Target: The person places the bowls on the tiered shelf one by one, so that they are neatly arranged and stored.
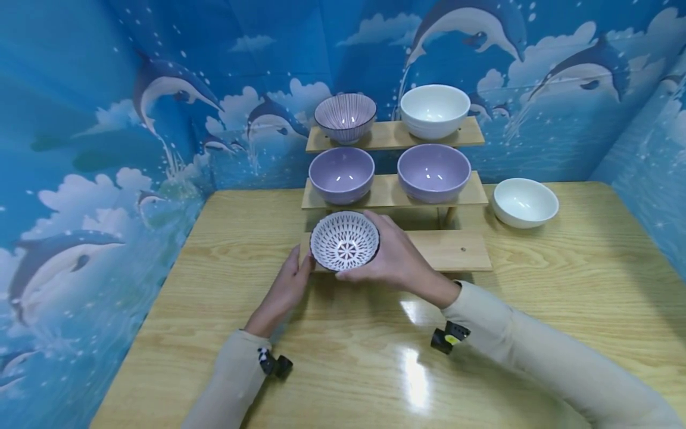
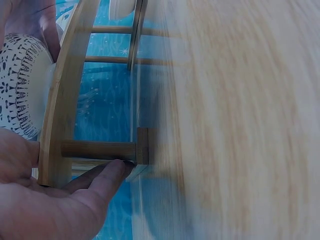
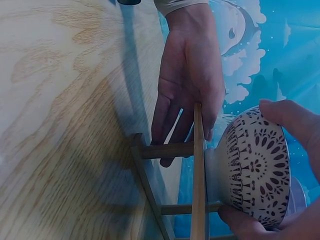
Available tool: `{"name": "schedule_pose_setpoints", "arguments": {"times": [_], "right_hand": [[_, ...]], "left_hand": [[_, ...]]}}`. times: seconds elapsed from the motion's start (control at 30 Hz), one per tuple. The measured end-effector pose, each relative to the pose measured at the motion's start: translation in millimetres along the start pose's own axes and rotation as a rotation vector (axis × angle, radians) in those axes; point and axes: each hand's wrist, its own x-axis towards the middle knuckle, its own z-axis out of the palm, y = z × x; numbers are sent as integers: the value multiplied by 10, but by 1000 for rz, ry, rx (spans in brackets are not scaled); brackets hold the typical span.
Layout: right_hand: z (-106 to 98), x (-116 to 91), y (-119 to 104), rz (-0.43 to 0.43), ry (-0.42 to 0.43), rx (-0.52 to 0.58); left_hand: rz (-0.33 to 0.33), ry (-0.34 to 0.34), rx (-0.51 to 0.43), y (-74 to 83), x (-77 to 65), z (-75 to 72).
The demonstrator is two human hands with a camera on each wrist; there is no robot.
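Note:
My right hand [image 1: 399, 256] holds a small bowl [image 1: 343, 235] with a dark pattern on white, thumb and fingers spread around its side and rim. In the right wrist view, the foot of the patterned bowl [image 3: 250, 167] is right at the board of the lowest step of a wooden tiered rack [image 1: 452, 250], near its left end. My left hand [image 1: 284, 286] grips that end of the board. In the left wrist view, its thumb lies above the board [image 2: 62, 95] and its fingers [image 2: 107, 182] reach underneath, beside a short rack leg [image 2: 100, 150].
Two plain purple bowls [image 1: 342, 176] [image 1: 434, 173] stand on the middle step. The top step carries a purple-striped bowl [image 1: 345, 116] and a white bowl [image 1: 435, 110]. Another white bowl [image 1: 525, 202] sits on the wooden table [image 1: 343, 357], right of the rack. A dolphin-print backdrop [image 1: 257, 47] hangs behind.

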Motion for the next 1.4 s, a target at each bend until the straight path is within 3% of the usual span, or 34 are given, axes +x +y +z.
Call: {"name": "schedule_pose_setpoints", "arguments": {"times": [0.4,0.6,0.73,1.1,1.4], "right_hand": [[-21,7,8,-64,-9,43],[-116,-78,-59,54,-38,6],[-192,-164,-64,102,-54,43],[-534,-518,-21,174,-71,44],[-907,-822,49,193,8,63]], "left_hand": [[19,-20,-27,5,-12,-3],[33,-20,-41,-2,-12,1],[35,-18,-33,-8,-7,-1],[56,-21,-12,-18,-10,-4],[38,-14,-21,-28,5,7]]}}
